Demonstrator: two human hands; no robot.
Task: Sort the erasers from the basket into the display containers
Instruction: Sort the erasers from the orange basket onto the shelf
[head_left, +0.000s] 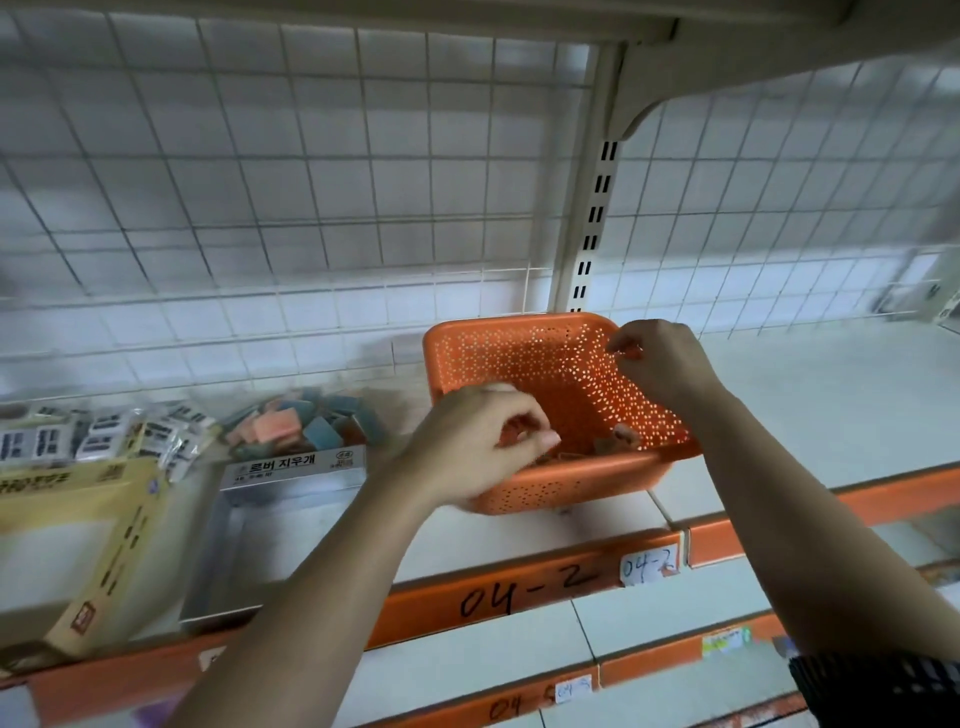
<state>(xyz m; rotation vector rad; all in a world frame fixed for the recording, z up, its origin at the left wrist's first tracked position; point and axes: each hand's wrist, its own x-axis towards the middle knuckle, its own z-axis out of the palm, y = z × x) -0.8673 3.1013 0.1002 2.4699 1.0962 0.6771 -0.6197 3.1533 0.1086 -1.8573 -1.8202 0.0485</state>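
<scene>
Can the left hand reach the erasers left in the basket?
Probably yes: the left hand is at the near rim of the tilted basket, the erasers lie uncovered just beyond. The right hand grips the far rim, clear of them.

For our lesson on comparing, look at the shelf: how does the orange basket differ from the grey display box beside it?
The orange basket has perforated walls; the grey display box has solid ones. The basket is tipped toward the camera, the box lies flat. The basket holds only a few pieces, the box a heap of pink and blue erasers. Both are open-topped and sit on the same shelf.
</scene>
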